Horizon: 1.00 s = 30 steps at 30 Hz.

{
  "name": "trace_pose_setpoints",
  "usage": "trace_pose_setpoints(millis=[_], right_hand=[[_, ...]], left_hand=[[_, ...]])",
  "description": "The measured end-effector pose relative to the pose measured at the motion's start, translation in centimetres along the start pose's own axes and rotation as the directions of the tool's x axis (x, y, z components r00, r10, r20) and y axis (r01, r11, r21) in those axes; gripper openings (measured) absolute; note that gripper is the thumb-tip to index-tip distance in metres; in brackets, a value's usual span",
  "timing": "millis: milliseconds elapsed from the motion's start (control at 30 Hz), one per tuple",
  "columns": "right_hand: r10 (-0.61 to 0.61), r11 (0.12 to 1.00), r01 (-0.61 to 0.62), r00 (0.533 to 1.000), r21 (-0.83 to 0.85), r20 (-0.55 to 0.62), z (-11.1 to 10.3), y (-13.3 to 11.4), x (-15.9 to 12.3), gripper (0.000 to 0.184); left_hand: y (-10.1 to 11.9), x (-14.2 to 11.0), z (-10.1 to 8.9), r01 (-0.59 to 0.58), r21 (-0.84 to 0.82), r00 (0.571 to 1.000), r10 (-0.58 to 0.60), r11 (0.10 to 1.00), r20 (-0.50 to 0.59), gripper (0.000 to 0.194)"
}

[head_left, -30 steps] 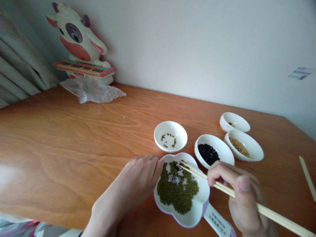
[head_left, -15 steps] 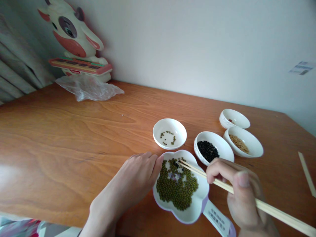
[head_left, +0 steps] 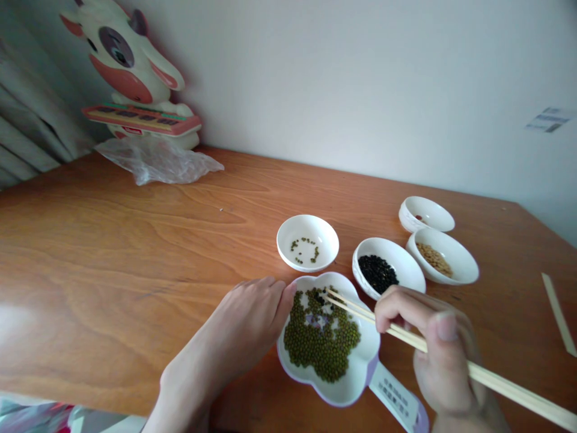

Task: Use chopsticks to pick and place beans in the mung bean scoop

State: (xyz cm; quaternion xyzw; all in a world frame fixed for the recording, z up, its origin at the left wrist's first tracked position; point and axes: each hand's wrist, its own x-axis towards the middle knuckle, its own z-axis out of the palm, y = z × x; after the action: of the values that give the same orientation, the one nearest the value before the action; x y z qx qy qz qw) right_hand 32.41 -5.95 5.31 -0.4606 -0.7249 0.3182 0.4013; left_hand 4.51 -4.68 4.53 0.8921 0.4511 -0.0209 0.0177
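Observation:
My left hand (head_left: 259,310) grips the left rim of a white flower-shaped scoop (head_left: 367,346) with a lilac edge, thumb on the rim and the other fingers mostly hidden. Green mung beans (head_left: 322,352) lie in the scoop, with a few black beans (head_left: 320,297) near its far side. In my right hand (head_left: 442,349) is a pair of wooden chopsticks (head_left: 401,335), their tips slightly apart beside those black beans. Whether a bean sits between the tips I cannot tell. The scoop's labelled handle (head_left: 395,398) points towards me, partly below my right hand.
Beyond the scoop stands a white bowl (head_left: 308,224) with some mung beans. To its right are a bowl of black beans (head_left: 377,272), a bowl of yellow beans (head_left: 433,258) and another bowl (head_left: 428,210). A thin strip (head_left: 558,313), plastic bag (head_left: 157,161) and cow toy (head_left: 139,78) are farther off.
The whole view has shifted slightly. The chopstick tips stay by the black beans with barely any movement, and my left hand keeps its hold on the rim.

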Motion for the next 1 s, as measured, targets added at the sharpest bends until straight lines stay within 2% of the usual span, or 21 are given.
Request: trace_pose_setpoints(millis=[433, 700, 833, 1000], right_hand=[[-0.031, 0.999, 0.032, 0.999, 0.019, -0.01, 0.2, -0.09, 0.08, 0.071], [0.001, 1.0, -0.002, 1.0, 0.029, 0.018, 0.18, 0.14, 0.01, 0.073], [-0.007, 0.999, 0.007, 1.0, 0.039, 0.005, 0.17, 0.24, -0.08, 0.072], [-0.019, 0.999, 0.019, 1.0, 0.045, -0.002, 0.29, 0.06, 0.13, 0.07]], left_hand=[[-0.06, 0.16, -0.09, -0.021, 0.026, 1.0, 0.02, 0.999, 0.02, 0.041], [-0.06, 0.16, -0.34, -0.029, 0.086, 0.998, 0.025, 0.996, 0.051, 0.038], [-0.19, 0.03, -0.07, -0.042, 0.049, 0.998, 0.04, 0.998, 0.041, 0.042], [-0.26, 0.17, 0.26, -0.037, -0.019, 0.998, 0.037, 0.999, 0.046, 0.037]])
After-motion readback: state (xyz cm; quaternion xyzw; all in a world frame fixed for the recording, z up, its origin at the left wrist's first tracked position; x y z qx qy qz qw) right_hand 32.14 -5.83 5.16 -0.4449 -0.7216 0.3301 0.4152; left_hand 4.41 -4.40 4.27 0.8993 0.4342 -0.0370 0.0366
